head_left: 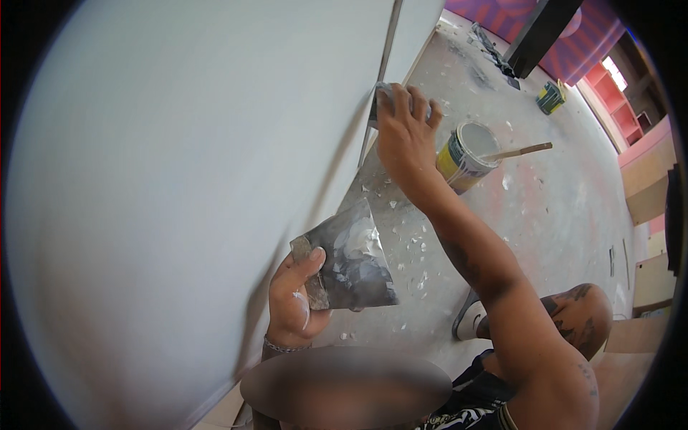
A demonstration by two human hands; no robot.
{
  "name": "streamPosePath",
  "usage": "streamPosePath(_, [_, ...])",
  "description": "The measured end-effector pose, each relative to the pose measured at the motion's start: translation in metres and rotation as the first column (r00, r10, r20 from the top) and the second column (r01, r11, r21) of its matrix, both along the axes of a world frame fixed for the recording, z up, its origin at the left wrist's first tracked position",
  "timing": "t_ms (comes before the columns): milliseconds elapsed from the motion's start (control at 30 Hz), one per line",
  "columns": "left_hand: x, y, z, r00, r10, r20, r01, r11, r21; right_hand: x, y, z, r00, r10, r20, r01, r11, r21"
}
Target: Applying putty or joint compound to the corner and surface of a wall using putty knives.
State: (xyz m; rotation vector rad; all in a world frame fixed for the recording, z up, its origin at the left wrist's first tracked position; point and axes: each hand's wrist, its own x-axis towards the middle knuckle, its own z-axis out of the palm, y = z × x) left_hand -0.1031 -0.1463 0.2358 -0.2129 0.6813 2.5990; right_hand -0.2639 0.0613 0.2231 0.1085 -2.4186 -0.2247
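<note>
My left hand grips a wide putty knife by its edge, thumb on top. White filler is smeared over the dark metal face of the knife, and a little sticks to the hand. Higher up, my right hand is closed around a scraper at the narrow gap along the white wall panel's edge. Only a dark, flat bit of that scraper shows; the fingers cover the rest. The panel is smooth and fills the left side.
An open tin of pale filler stands on the floor right of my right hand, a wooden stick across its rim. Another tin stands farther off, near a dark post. White flakes litter the grey floor. My bent leg is at lower right.
</note>
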Motion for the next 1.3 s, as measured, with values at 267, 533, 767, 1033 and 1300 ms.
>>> streamPosePath(267, [0.001, -0.004, 0.004, 0.999, -0.033, -0.002, 0.033, 0.999, 0.012, -0.020, 0.003, 0.086, 0.878, 0.145, -0.456, -0.129, 0.989, 0.065])
streamPosePath(533, [-0.001, -0.003, -0.002, 1.000, 0.008, -0.022, -0.007, 1.000, 0.015, -0.038, 0.012, 0.069, 0.900, 0.142, -0.412, -0.047, 0.971, 0.233])
streamPosePath(767, [0.000, -0.004, -0.003, 0.999, 0.043, 0.017, -0.043, 0.999, -0.008, -0.039, 0.010, 0.026, 0.923, 0.079, -0.376, 0.013, 0.972, 0.237])
streamPosePath(1033, [-0.001, -0.001, 0.001, 0.999, 0.043, 0.005, -0.043, 0.999, -0.015, -0.031, 0.004, -0.008, 0.959, 0.041, -0.281, 0.014, 0.981, 0.193])
streamPosePath(1300, [-0.001, 0.006, -0.015, 0.998, 0.023, 0.058, -0.021, 0.999, -0.025, -0.025, 0.003, -0.037, 0.978, 0.023, -0.205, 0.009, 0.987, 0.157])
